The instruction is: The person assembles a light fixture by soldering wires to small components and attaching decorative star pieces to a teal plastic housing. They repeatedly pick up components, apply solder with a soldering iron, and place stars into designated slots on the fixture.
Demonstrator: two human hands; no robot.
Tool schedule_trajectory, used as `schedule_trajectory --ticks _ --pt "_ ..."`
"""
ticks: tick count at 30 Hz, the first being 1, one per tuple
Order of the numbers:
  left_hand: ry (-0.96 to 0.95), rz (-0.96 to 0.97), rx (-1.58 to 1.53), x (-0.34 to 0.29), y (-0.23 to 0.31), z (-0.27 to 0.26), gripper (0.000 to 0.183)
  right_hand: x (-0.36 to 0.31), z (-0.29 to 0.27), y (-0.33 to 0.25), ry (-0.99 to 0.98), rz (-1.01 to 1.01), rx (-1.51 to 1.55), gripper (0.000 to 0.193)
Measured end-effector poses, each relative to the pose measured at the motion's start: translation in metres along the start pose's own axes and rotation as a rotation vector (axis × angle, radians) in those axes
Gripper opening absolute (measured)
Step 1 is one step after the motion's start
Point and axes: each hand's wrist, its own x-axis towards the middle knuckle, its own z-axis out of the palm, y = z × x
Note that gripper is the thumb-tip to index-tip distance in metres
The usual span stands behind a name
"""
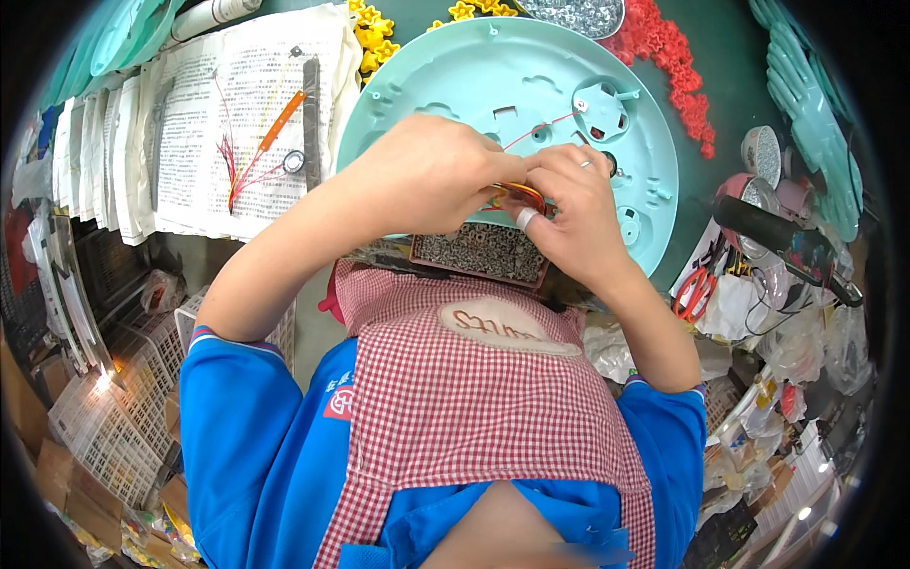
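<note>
A large round turquoise plastic shell point(427, 81) lies on the bench with its hollow side up. Over its near edge, my left hand point(431, 175) and my right hand point(573, 204) meet, fingers pinched on a small bundle of coloured wires point(533, 197). Red, yellow and dark strands show between them; my fingers hide the rest. White tape wraps one right finger. A thin red wire point(526, 135) runs from behind my hands to a raised turquoise housing point(603, 106) in the shell. Just below my hands sits a tray of small screws point(479, 254).
Left, stacked printed papers point(190, 133) bear an orange strip point(282, 121) and wired parts. Yellow flower-shaped pieces point(374, 43), a bowl of metal parts point(578, 14) and red pieces point(664, 62) line the far side. Right are red-handled scissors point(697, 294) and a dark-handled tool point(768, 228).
</note>
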Motion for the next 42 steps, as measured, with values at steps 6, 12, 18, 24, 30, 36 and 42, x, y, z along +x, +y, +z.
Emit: schedule_trajectory --ticks 6,12,18,24,30,36,42 --pt "0.071 0.111 0.314 -0.005 -0.011 0.003 0.021 -0.01 -0.002 -0.003 -0.007 0.36 0.297 0.01" --pt "-0.376 -0.629 -0.132 -0.005 0.022 -0.042 0.029 -0.009 0.001 -0.003 0.186 0.29 0.692 0.011" --pt "0.258 -0.302 -0.653 0.014 0.022 0.035 0.024 0.018 0.001 0.0 0.279 0.081 0.369 0.027" --pt "0.131 -0.3 -1.093 0.023 0.008 0.027 0.024 0.012 -0.041 0.036 0.355 -0.327 0.041 0.036" --pt "0.228 -0.267 -0.787 0.017 0.007 0.036 0.016 0.029 -0.023 0.046 0.287 -0.38 -0.17 0.04" --pt "0.447 -0.176 -0.017 0.001 -0.011 0.026 0.014 0.031 -0.001 0.012 0.115 -0.082 0.346 0.03" --pt "0.41 -0.224 0.165 -0.011 -0.009 0.029 0.012 0.033 0.008 0.008 0.083 -0.037 0.346 0.025"
